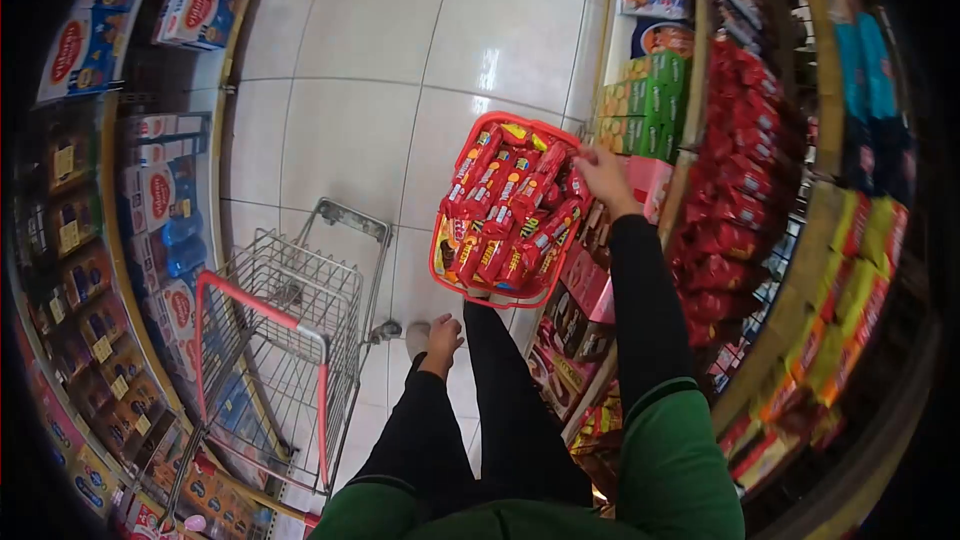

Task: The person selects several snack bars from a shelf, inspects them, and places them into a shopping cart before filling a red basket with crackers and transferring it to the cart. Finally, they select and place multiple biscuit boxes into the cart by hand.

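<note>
A red shopping basket (437,265) full of red snack packs (505,195) is in front of me, above my legs. At the basket's right rim is my right hand (607,180), its fingers bent and closed at the edge. The fingertips are partly hard to make out. My left hand (442,340) hangs below the basket, beside my leg, with its fingers curled in and nothing visible in them. What supports the basket from below is hidden.
To the left stands a wire shopping cart (285,340) with a red handle. Shelves on the left hold blue and white boxes (200,10). On the right-hand shelves are green boxes (655,105), red packs (735,190) and yellow packs (850,290). Pale floor tiles (370,70) run ahead.
</note>
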Demonstrator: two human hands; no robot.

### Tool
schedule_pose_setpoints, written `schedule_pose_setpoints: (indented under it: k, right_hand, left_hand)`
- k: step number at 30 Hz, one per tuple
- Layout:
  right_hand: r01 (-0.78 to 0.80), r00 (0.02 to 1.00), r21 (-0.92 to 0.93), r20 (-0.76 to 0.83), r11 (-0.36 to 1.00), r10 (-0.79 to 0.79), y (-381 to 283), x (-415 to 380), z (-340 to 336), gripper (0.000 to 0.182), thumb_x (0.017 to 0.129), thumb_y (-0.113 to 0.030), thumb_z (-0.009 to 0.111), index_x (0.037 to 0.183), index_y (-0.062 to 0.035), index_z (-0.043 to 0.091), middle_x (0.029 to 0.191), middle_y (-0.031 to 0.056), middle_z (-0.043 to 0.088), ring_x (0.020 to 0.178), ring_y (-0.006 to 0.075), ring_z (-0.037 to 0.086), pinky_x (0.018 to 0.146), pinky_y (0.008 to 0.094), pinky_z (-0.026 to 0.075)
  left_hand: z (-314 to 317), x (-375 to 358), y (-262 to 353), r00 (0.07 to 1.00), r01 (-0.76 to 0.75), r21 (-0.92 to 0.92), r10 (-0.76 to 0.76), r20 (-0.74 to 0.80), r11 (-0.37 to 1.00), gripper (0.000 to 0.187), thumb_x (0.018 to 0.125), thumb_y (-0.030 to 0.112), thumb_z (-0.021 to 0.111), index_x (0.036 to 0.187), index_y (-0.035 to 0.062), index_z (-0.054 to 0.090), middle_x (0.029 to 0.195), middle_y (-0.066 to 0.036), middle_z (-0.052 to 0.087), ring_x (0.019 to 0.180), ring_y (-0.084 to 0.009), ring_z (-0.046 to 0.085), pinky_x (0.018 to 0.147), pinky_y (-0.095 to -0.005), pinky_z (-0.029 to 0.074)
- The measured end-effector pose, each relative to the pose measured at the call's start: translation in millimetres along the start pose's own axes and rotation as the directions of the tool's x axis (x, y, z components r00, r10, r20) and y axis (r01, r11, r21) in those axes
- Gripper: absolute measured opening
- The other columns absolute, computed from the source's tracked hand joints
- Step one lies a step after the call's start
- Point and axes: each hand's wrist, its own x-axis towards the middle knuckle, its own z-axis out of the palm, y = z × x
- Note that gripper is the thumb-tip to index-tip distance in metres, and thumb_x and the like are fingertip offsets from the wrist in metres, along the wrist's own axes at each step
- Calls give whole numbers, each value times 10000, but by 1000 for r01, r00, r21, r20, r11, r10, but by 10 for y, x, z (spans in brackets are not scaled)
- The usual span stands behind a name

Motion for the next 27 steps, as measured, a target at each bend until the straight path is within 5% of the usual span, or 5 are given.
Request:
schedule_pose_setpoints:
  k: [7,15,19,22,27]
  right_hand:
    - [64,991,-313,-95,948,-98,685,806,462,508,666,-233,596,1070,25,430,1078,208,456,988,304,459,823,322,379]
    - [44,991,-211,136,976,-15,637,599,470,347,664,-327,597,836,-29,548,796,176,554,783,304,537,687,364,412]
    - [46,985,-158,174,986,-18,531,177,505,316,677,-345,588,700,-36,524,623,162,533,647,325,535,574,383,407]
    - [51,985,-128,170,990,-29,567,-141,617,285,678,-328,585,691,-51,520,609,153,532,624,322,533,557,384,408]
    - [88,987,-117,142,989,-71,505,-373,673,263,689,-313,574,684,-55,520,586,149,525,610,319,533,545,391,403]
  left_hand:
    - [404,582,84,993,83,-266,-102,-59,960,563,671,72,498,1183,83,264,847,-59,451,785,-159,453,794,-404,349]
    - [562,589,258,986,168,-286,-162,43,943,182,710,178,563,858,150,460,754,7,469,686,-113,479,627,-302,362]
    - [679,448,426,975,215,-301,-186,123,929,188,708,245,604,797,143,474,654,10,466,677,-130,484,630,-305,388]
    - [900,324,591,989,140,-451,-98,115,882,152,750,241,552,828,139,470,651,2,489,655,-132,500,699,-344,411]
    - [1096,-26,914,997,-10,-365,36,63,931,291,759,79,495,1002,174,366,842,-32,516,761,-169,525,694,-353,434]
